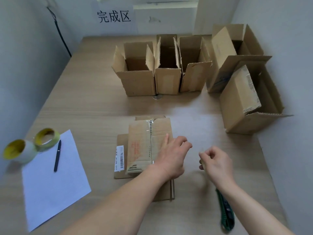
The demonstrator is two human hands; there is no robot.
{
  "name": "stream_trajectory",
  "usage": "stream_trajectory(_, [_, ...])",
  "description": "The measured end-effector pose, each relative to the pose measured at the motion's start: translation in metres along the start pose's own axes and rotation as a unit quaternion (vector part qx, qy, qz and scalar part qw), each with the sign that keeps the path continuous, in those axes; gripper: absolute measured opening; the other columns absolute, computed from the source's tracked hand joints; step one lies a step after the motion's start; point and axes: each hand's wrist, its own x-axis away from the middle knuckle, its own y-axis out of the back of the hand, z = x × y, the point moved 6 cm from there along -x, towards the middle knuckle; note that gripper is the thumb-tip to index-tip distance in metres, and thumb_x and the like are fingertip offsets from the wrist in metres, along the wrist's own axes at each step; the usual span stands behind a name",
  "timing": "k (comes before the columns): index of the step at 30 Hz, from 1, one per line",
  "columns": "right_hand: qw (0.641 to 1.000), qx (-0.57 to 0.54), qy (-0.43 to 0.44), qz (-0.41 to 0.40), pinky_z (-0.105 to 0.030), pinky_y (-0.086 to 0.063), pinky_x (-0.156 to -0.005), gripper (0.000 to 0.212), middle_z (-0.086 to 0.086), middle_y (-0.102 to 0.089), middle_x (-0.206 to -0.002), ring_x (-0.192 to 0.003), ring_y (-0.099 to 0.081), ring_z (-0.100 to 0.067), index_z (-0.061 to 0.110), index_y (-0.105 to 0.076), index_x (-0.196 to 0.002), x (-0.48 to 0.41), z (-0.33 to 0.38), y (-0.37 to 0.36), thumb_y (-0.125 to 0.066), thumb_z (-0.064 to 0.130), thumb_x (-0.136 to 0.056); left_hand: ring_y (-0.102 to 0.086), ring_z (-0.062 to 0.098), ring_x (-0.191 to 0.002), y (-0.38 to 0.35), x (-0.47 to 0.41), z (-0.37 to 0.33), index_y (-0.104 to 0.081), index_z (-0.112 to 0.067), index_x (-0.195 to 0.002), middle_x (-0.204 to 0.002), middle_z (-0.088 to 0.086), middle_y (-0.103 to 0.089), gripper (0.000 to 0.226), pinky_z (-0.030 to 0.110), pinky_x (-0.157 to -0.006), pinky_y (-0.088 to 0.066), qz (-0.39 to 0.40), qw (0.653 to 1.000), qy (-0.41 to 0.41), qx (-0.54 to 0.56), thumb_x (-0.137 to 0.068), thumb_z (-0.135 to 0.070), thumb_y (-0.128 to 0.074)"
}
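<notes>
A stack of flattened cardboard boxes [149, 146] lies on the wooden table [94, 106] in front of me, the top one taped along its seam and printed in orange. My left hand [171, 156] rests on the stack's right edge with fingers loosely stretched forward. My right hand [217, 164] hovers over the table just right of the stack, fingers curled, and seems to pinch a small pale scrap [202, 162] at the fingertips. A green utility knife [227, 212] lies on the table, partly hidden under my right forearm.
Several open cardboard boxes [140, 73] stand in a row at the back, with larger ones [243, 102] at the right. Two tape rolls [46, 138] sit at the left by a white sheet [50, 184] with a black pen [57, 156]. Walls close in on both sides.
</notes>
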Motion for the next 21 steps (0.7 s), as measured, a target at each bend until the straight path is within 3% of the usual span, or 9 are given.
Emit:
stream_trajectory(3, [0.998, -0.058, 0.018, -0.022, -0.047, -0.057, -0.069, 0.022, 0.001, -0.067, -0.064, -0.059, -0.070, -0.014, 0.017, -0.057, -0.068, 0.014, 0.006, -0.010, -0.065, 0.024, -0.088, -0.047, 0.017, -0.127, 0.029, 0.004, 0.016, -0.059, -0.010, -0.122, -0.133, 0.004, -0.054, 0.041, 0.043, -0.114, -0.030, -0.119, 0.960, 0.033, 0.250, -0.081, -0.006, -0.058])
stream_trajectory(5, [0.997, -0.058, 0.024, -0.035, -0.046, -0.056, -0.072, 0.019, 0.005, -0.068, -0.068, -0.067, -0.070, -0.016, 0.021, -0.057, -0.072, 0.022, 0.013, -0.020, -0.060, 0.029, -0.089, -0.045, 0.012, -0.131, 0.055, 0.032, 0.035, -0.062, -0.009, -0.119, -0.137, 0.004, -0.054, 0.035, 0.032, -0.113, -0.034, -0.256, 0.920, 0.063, 0.290, -0.086, -0.020, -0.058])
stream_trajectory(7, [0.997, -0.045, 0.032, -0.056, -0.044, -0.054, -0.074, 0.016, 0.005, -0.066, -0.071, -0.074, -0.068, -0.019, 0.024, -0.056, -0.077, 0.028, 0.022, -0.031, -0.055, 0.031, -0.091, -0.036, 0.008, -0.139, 0.065, 0.073, 0.055, -0.058, -0.011, -0.125, -0.146, 0.001, -0.044, 0.039, 0.022, -0.115, -0.027, -0.350, 0.888, 0.132, 0.267, -0.091, -0.029, -0.056])
stream_trajectory(10, [0.996, -0.019, 0.055, -0.074, -0.039, -0.048, -0.071, 0.011, 0.007, -0.063, -0.080, -0.080, -0.063, -0.022, 0.025, -0.055, -0.086, 0.034, 0.039, -0.054, -0.052, 0.031, -0.094, -0.017, 0.002, -0.144, 0.036, 0.120, 0.085, -0.040, -0.013, -0.145, -0.160, 0.001, -0.022, 0.053, 0.011, -0.113, -0.014, -0.314, 0.862, 0.285, 0.279, -0.098, -0.033, -0.055])
stream_trajectory(13, [0.995, 0.015, 0.048, -0.082, -0.035, -0.039, -0.067, 0.013, 0.005, -0.058, -0.081, -0.078, -0.056, -0.023, 0.020, -0.053, -0.095, 0.038, 0.044, -0.076, -0.051, 0.033, -0.097, -0.029, 0.010, -0.144, -0.005, 0.125, 0.102, -0.026, -0.018, -0.154, -0.158, -0.002, -0.032, 0.063, 0.016, -0.110, -0.021, -0.240, 0.822, 0.368, 0.362, -0.100, -0.041, -0.048])
stream_trajectory(16, [0.993, -0.003, 0.009, -0.119, -0.035, -0.039, -0.071, 0.021, 0.003, -0.056, -0.083, -0.082, -0.055, -0.026, 0.017, -0.052, -0.097, 0.038, 0.027, -0.084, -0.050, 0.038, -0.098, -0.043, 0.008, -0.136, -0.013, 0.117, 0.109, -0.036, -0.021, -0.151, -0.147, -0.008, -0.048, 0.057, 0.025, -0.112, -0.033, -0.245, 0.783, 0.383, 0.424, -0.100, -0.047, -0.043])
stream_trajectory(19, [0.992, -0.012, 0.019, -0.121, -0.033, -0.035, -0.072, 0.023, 0.001, -0.056, -0.086, -0.082, -0.053, -0.027, 0.013, -0.053, -0.097, 0.035, 0.025, -0.087, -0.052, 0.036, -0.099, -0.053, 0.001, -0.124, -0.014, 0.117, 0.108, -0.049, -0.023, -0.142, -0.131, -0.013, -0.060, 0.047, 0.018, -0.106, -0.040, -0.248, 0.757, 0.356, 0.488, -0.100, -0.046, -0.044])
stream_trajectory(21, [0.993, -0.011, 0.021, -0.111, -0.034, -0.037, -0.072, 0.023, 0.002, -0.057, -0.087, -0.082, -0.054, -0.027, 0.014, -0.052, -0.098, 0.034, 0.028, -0.088, -0.052, 0.037, -0.099, -0.053, 0.005, -0.125, -0.013, 0.116, 0.113, -0.053, -0.023, -0.139, -0.129, -0.013, -0.061, 0.050, 0.012, -0.101, -0.040, -0.219, 0.757, 0.361, 0.499, -0.098, -0.050, -0.042])
